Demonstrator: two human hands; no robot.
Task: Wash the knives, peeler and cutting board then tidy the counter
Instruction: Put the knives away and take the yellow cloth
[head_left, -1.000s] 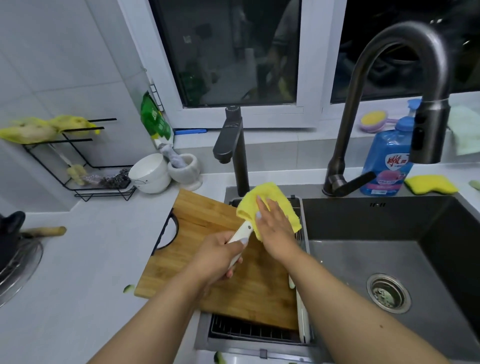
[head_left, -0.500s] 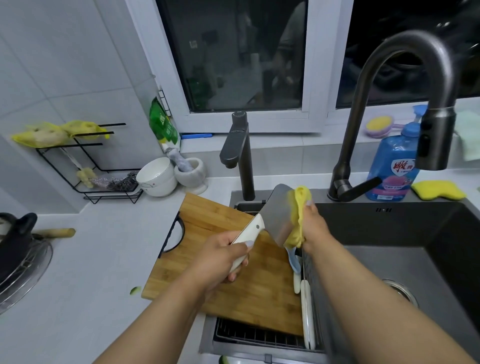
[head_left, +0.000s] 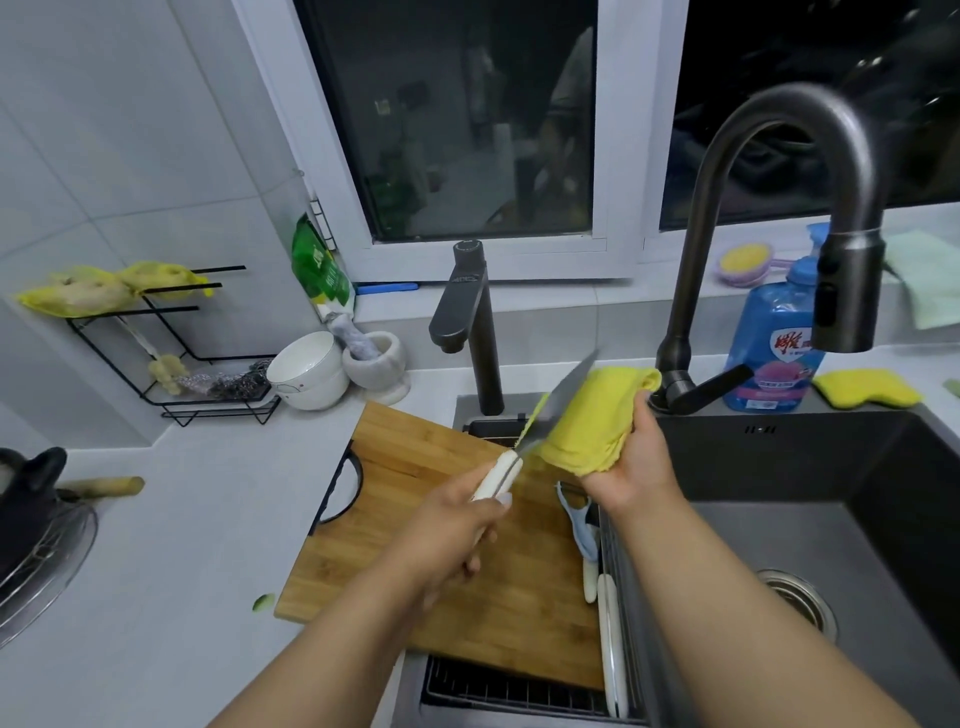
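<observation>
— Head view: what are the fingers doing?

— I'm seeing the left hand curling tight round the white handle of the knife. The right hand is gripping the yellow cloth against the blade's flat.

— Which way is it pointing?

— Its long axis is running diagonally, tip up and to the right toward the faucet, above the cutting board beside the sink.
</observation>
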